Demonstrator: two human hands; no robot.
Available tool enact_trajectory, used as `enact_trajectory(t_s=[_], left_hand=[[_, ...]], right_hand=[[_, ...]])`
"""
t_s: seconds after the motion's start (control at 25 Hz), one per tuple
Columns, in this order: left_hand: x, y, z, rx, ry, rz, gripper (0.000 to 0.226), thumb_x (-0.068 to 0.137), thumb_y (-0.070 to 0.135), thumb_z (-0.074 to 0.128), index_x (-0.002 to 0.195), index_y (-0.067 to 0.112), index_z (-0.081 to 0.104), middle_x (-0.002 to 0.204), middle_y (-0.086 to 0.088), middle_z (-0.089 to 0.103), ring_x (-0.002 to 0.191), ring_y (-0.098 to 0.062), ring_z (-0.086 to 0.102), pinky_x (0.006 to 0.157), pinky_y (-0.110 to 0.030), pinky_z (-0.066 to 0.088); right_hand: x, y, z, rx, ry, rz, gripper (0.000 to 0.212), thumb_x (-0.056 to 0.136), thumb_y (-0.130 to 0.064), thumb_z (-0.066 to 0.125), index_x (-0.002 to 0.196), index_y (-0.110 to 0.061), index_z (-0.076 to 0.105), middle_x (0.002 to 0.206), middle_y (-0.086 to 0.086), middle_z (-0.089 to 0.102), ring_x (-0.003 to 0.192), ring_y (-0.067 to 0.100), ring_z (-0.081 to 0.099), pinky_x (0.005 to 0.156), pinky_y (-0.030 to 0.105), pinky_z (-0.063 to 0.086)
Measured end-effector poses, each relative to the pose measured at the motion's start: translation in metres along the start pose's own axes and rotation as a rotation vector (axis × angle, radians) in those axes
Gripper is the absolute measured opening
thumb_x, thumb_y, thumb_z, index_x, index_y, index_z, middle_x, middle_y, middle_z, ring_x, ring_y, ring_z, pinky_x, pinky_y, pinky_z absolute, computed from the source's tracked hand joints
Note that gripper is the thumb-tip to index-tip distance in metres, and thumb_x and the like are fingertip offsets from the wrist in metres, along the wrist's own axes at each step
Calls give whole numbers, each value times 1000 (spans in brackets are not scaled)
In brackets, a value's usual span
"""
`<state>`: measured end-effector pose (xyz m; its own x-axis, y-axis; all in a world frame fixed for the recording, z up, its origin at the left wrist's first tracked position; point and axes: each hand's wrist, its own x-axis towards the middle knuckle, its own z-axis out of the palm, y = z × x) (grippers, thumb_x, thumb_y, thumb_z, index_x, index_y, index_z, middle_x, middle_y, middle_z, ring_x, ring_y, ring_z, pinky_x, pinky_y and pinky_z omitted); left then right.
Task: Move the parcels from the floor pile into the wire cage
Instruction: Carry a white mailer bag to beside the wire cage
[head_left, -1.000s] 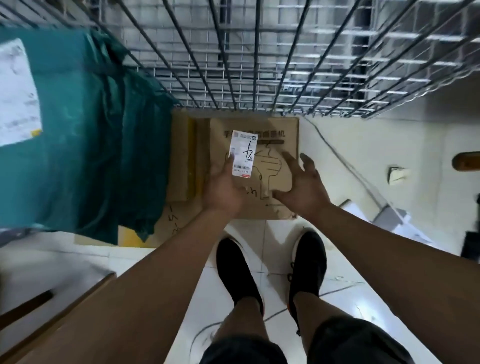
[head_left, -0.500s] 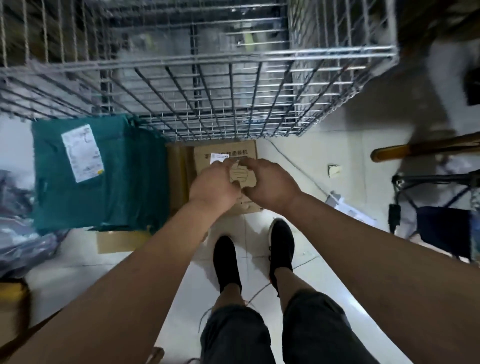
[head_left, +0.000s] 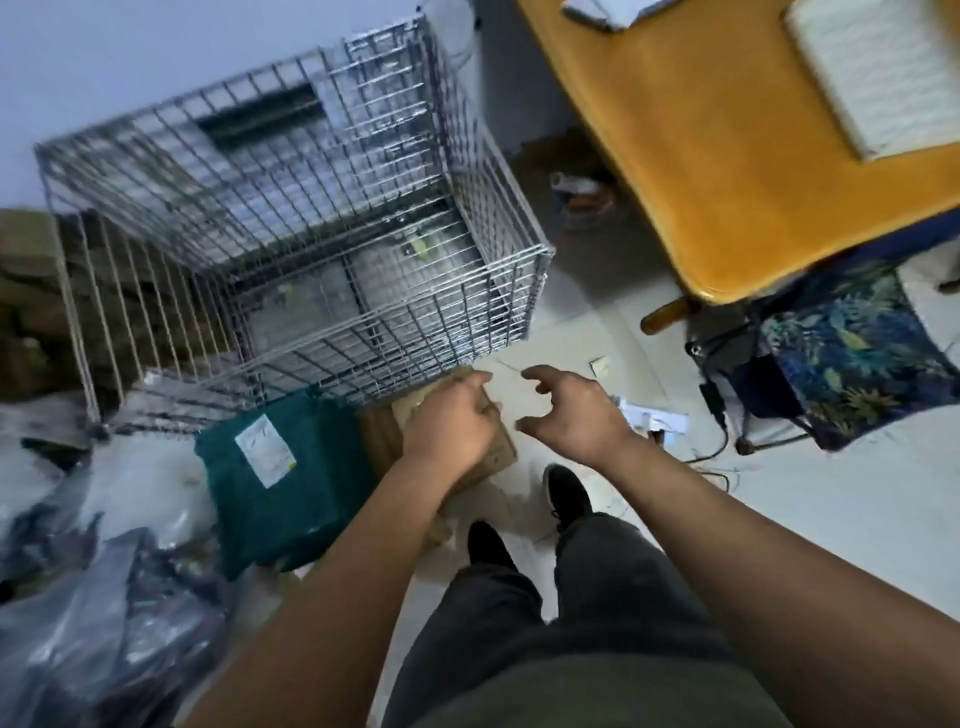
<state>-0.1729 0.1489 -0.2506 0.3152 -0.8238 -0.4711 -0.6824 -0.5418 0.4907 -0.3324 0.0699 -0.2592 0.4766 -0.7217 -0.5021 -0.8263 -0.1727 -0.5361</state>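
The wire cage (head_left: 519, 291) stands open-topped on the floor ahead of me, with grey parcels lying blurred at its bottom. A brown cardboard box (head_left: 501, 449) sits tilted against the cage's near corner. My left hand (head_left: 449, 423) grips its upper edge, fingers curled over the top. My right hand (head_left: 571, 410) hovers just right of the box with fingers spread and loosely curled, holding nothing. A green-wrapped parcel (head_left: 280, 499) with a white label lies on the floor to the left of the box.
Grey and dark plastic bags (head_left: 104, 623) are heaped at the lower left. A yellow table (head_left: 727, 156) overhangs the upper right, with a blue patterned seat (head_left: 852, 353) and cables beneath it. My feet (head_left: 569, 491) stand on the pale tiles right behind the box.
The view has risen and pulled back, so the whole cage now shows. My right hand has let go of the cardboard box and moved right; my left hand stays on it.
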Motion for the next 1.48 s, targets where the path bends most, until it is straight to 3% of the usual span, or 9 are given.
enact_trajectory(t_s=[0.2,0.4,0.6,1.0,1.36,1.48], left_hand=[[-24,59,-44,20,-115,160,48,99,36,62,145,33,52,129,3,68,107,-19,67,92,-45,57],[-26,143,-35,106,-191,350,46,96,37,65,142,35,56,127,7,67,107,-16,66,94,-40,53],[-31,253,21,216,-290,546,45,93,39,64,138,36,59,118,10,66,107,-17,63,97,-38,51],[-78,467,163,350,-463,923,42,96,41,62,137,37,59,107,14,66,101,-15,64,92,-40,54],[-120,546,247,575,-722,1250,41,96,43,60,136,33,60,118,8,68,98,-15,66,85,-38,57],[-135,556,264,668,-822,1369,45,95,46,61,138,35,58,120,9,67,104,-15,65,86,-40,58]], right_hand=[[-72,8,-53,164,88,128,73,79,-42,81,145,-32,51,132,3,64,114,21,63,96,31,50],[-136,65,-106,327,285,311,72,83,-41,79,147,-32,47,137,4,61,116,19,62,86,25,46],[-202,133,-144,437,451,483,75,83,-42,78,150,-32,44,142,4,59,117,21,63,98,32,49],[-328,288,-185,648,746,799,66,89,-32,74,148,-32,45,137,3,61,117,21,61,96,32,51],[-388,312,-156,954,1000,1081,67,90,-37,74,150,-34,44,142,1,57,120,18,60,93,27,47],[-403,299,-142,1037,1104,1197,66,90,-41,71,150,-34,44,143,1,57,128,18,55,98,29,45]])
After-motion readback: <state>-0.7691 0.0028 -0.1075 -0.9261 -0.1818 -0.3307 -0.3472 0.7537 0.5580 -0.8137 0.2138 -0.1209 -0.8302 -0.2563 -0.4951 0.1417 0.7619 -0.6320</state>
